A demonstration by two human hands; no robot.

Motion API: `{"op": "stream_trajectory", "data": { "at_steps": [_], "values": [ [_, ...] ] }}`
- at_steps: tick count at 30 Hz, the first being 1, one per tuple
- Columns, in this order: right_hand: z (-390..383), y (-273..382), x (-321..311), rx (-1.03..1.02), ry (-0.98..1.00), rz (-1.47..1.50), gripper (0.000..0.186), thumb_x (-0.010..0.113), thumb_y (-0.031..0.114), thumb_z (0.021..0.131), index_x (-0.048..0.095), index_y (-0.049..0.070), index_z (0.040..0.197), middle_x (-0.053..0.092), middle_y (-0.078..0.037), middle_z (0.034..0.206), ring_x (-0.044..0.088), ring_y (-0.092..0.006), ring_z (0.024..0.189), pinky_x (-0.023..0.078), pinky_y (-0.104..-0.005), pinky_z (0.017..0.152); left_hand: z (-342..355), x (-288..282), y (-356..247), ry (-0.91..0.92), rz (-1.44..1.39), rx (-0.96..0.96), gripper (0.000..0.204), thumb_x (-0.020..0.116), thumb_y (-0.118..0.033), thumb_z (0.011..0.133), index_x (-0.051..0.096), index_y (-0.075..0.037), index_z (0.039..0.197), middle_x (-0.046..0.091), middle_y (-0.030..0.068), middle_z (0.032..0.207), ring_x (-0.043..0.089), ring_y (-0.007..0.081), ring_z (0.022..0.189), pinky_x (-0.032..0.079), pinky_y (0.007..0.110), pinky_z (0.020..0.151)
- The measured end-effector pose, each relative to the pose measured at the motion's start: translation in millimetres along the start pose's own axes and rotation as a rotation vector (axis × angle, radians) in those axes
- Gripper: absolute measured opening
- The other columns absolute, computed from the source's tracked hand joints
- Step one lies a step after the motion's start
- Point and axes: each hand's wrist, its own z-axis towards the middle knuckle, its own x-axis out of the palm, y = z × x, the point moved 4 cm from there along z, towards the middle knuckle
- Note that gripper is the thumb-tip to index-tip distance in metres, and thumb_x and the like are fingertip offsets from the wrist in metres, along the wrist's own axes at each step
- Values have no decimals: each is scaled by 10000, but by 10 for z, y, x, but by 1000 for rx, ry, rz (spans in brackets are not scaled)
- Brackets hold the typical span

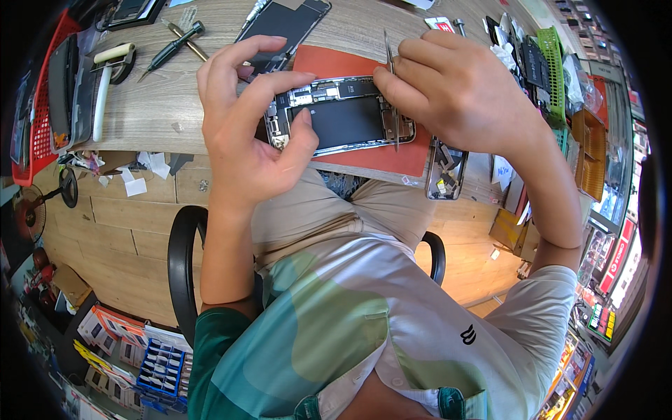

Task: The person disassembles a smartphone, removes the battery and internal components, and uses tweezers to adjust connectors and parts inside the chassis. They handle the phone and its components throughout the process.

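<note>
An opened phone (348,120) lies on a red mat (411,155), its black battery and circuit board exposed. My left hand (241,122) grips its left end, thumb on the near side by the battery and fingers over the far edge. Over the phone's right end, my right hand (462,94) is closed around slim metal tweezers (389,52). Their lower tip reaches down across the right end of the phone. Whether the tip touches a part there, I cannot tell. Some of the right fingers are hidden behind the hand.
A dark screen panel (294,28) lies beyond my left hand. Screwdrivers (173,50) and a white-handled roller (103,98) are at the left. Near the bench's front edge, a phone frame (446,169) holds small parts. A green basket (551,73) stands at the right.
</note>
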Motion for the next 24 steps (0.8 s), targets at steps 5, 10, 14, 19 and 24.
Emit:
{"op": "stream_trajectory", "data": {
  "at_steps": [5, 10, 14, 19, 24],
  "values": [
    [-56, -54, -120, 88, -117, 114, 389, 845, 101, 829, 752, 13, 1197, 714, -80, 918, 708, -290, 864, 556, -407, 708, -24, -7, -22, -38, 9, 30, 406, 800, -130, 689, 856, -133, 1091, 708, 152, 1393, 591, 377, 1252, 498, 461, 1023],
    [-309, -92, -255, 284, -237, 240, 396, 876, 78, 896, 787, 7, 1275, 809, -105, 974, 760, -289, 870, 583, -382, 736, -5, -47, -170, 58, 152, 91, 415, 781, -139, 688, 903, -127, 1085, 735, 158, 1372, 609, 387, 1274, 495, 478, 1096],
    [-443, 52, -304, 454, -268, 382, 352, 823, 34, 941, 792, -6, 1289, 841, -106, 1007, 768, -269, 857, 593, -380, 781, -23, -42, -181, 64, 163, 121, 449, 791, -148, 664, 927, -128, 1091, 758, 149, 1350, 616, 396, 1273, 482, 492, 1144],
    [-527, 224, -158, 529, -428, 483, 316, 876, 81, 898, 823, 52, 1208, 821, -78, 912, 763, -272, 790, 600, -372, 735, -7, -11, -214, 80, 189, 88, 420, 839, -140, 665, 925, -139, 1076, 763, 127, 1351, 614, 386, 1263, 500, 485, 1121],
    [-579, 326, -83, 561, -396, 510, 318, 882, 90, 899, 812, -12, 1191, 818, -123, 906, 764, -291, 779, 605, -378, 694, -49, 8, -167, 60, 173, 117, 381, 896, -135, 678, 924, -159, 1057, 771, 100, 1322, 611, 374, 1263, 527, 458, 1086]
  ]
}}
